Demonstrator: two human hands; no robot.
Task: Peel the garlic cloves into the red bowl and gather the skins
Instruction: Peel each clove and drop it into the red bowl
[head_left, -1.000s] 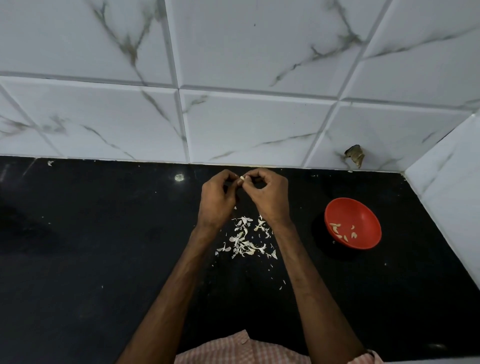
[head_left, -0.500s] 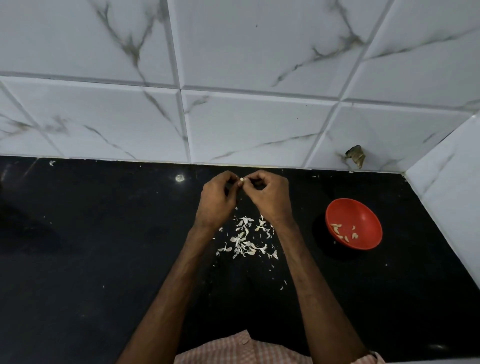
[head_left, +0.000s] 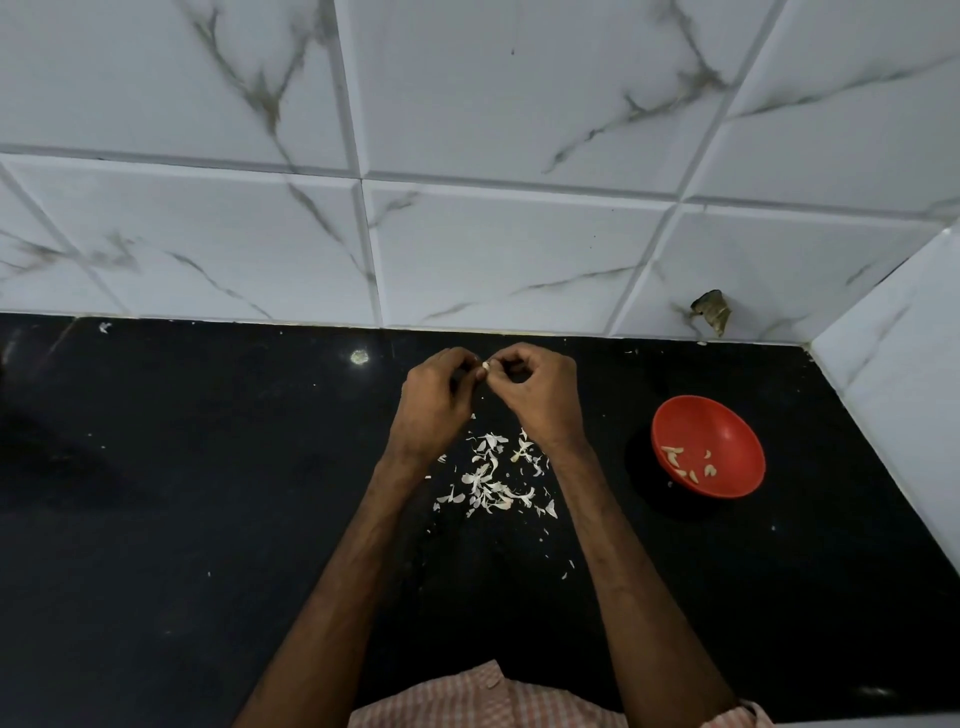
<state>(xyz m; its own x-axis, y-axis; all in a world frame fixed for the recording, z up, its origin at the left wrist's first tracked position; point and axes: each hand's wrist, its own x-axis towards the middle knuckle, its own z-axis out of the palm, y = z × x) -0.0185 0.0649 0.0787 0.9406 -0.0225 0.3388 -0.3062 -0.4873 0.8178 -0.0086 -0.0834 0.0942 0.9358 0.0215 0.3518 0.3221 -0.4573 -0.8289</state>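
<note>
My left hand (head_left: 434, 402) and my right hand (head_left: 540, 395) meet above the black counter, and both pinch one small pale garlic clove (head_left: 486, 365) between their fingertips. Most of the clove is hidden by the fingers. Below the hands lies a loose scatter of white garlic skins (head_left: 491, 480) on the counter. The red bowl (head_left: 727, 421) stands to the right of my right hand, apart from it, with several peeled cloves (head_left: 688, 462) inside.
The black counter (head_left: 182, 493) ends at a white marble-tiled wall (head_left: 493, 249) at the back and a side wall (head_left: 904, 415) at the right. A chipped hole (head_left: 712, 314) marks the back tile. A few skin flakes lie near the front.
Both hands stay together on the clove with only slight finger movement. The bowl and the skins have not moved.
</note>
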